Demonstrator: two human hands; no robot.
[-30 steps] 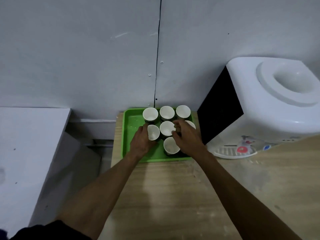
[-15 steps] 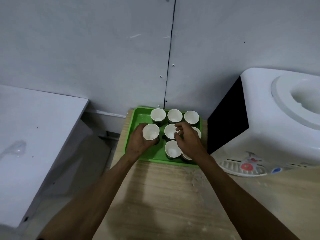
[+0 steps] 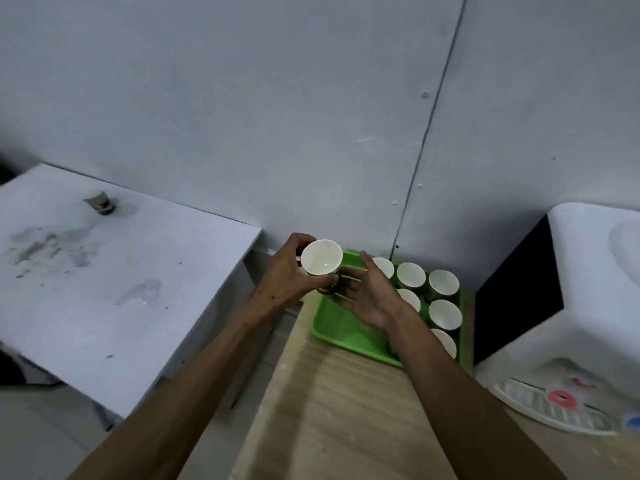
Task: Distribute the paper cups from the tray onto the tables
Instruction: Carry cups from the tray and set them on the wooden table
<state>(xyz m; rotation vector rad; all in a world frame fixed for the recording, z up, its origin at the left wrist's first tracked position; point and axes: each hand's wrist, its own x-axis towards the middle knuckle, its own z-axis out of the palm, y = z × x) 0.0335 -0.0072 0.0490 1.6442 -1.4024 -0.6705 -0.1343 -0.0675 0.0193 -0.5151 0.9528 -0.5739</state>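
I see the left hand (image 3: pixel 289 277) gripping a paper cup (image 3: pixel 321 258) above the green tray's (image 3: pixel 341 329) left edge; the right hand (image 3: pixel 369 296) is spread beside it.

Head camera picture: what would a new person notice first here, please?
First, the paper cup lifted in the left hand near the middle, with the open right hand beside it. Just to the right, the bright green tray sits on the wooden table against the wall, with more cups in it. A white water dispenser stands at the far right.
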